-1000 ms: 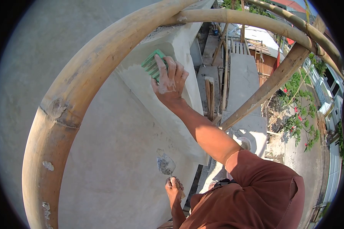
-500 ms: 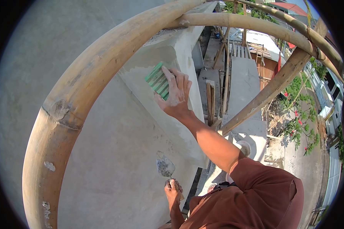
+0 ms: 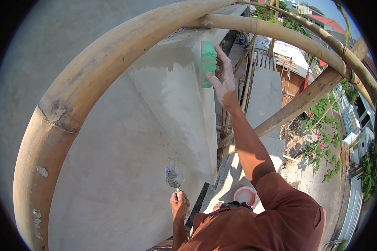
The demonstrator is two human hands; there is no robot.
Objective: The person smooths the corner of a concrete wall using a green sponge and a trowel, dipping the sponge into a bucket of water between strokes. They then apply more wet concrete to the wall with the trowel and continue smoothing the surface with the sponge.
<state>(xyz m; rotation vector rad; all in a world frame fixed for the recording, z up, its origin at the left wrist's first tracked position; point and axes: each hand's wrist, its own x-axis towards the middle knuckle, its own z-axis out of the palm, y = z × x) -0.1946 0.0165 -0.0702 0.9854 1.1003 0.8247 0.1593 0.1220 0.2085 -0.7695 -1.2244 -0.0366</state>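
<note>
My right hand [image 3: 225, 83] grips a green ridged sponge [image 3: 208, 64] from its right side, thumb and fingers bent round it. The sponge is against the outer edge of the grey plastered ledge [image 3: 171, 98], whose face has darker, damp-looking patches near the top. Lower down, my left hand [image 3: 179, 205] is closed round the handle of a small pointing trowel [image 3: 174, 176]. Its blade is smeared with mortar and points up, in front of the grey wall [image 3: 113, 167].
A thick bamboo pole [image 3: 75, 88] curves across the left and top. Another bamboo pole [image 3: 297, 102] slants at right. Below me are a pinkish bucket [image 3: 244, 195] and a concrete walkway [image 3: 262, 96]. A flowering bush [image 3: 322, 142] and a white fence [image 3: 351, 209] lie farther right.
My right hand has moved the sponge right and up, from the ledge's face to its outer edge, and turned it upright. My left hand still holds the trowel. The view has shifted slightly.
</note>
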